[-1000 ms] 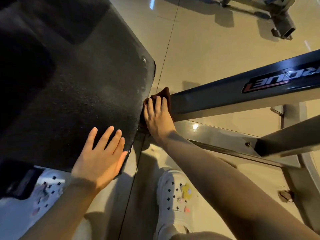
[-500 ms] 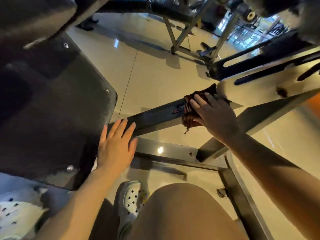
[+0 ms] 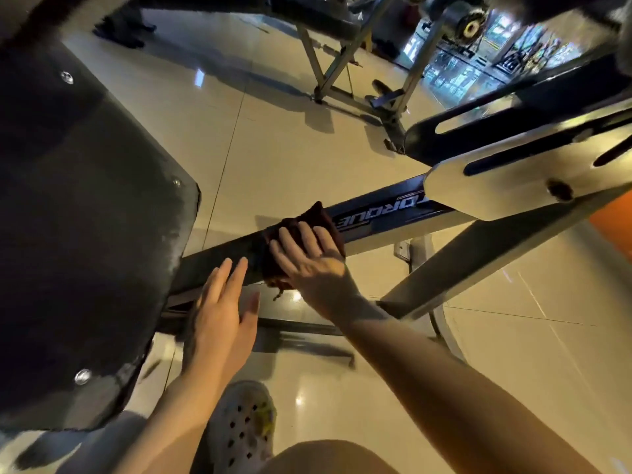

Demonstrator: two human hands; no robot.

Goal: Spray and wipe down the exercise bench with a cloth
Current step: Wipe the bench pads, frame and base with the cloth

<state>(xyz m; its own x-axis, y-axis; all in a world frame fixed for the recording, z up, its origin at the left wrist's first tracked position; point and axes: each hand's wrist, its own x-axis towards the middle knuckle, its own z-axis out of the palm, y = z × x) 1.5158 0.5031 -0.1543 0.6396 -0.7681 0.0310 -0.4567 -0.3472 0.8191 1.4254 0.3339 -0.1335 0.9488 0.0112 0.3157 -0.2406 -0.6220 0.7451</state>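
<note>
The bench's black pad underside [image 3: 85, 234] fills the left of the head view, studded with bolts. A dark frame beam [image 3: 383, 213] with a logo runs from under the pad toward the right. A dark red cloth [image 3: 307, 220] is draped over that beam. My right hand [image 3: 311, 265] presses the cloth onto the beam with straight, spread fingers. My left hand [image 3: 222, 316] is flat with straight fingers near the beam, just right of the pad's edge; I cannot tell whether it touches. No spray bottle is in view.
Pale metal supports [image 3: 513, 179] slant across the right. Another machine frame [image 3: 342, 63] stands on the glossy tiled floor [image 3: 290, 148] behind. My white perforated shoe [image 3: 246, 425] and knee sit at the bottom.
My right hand slid the cloth out along the beam toward the right, then back left toward the pad. My left hand left the pad's underside and now hovers by the beam.
</note>
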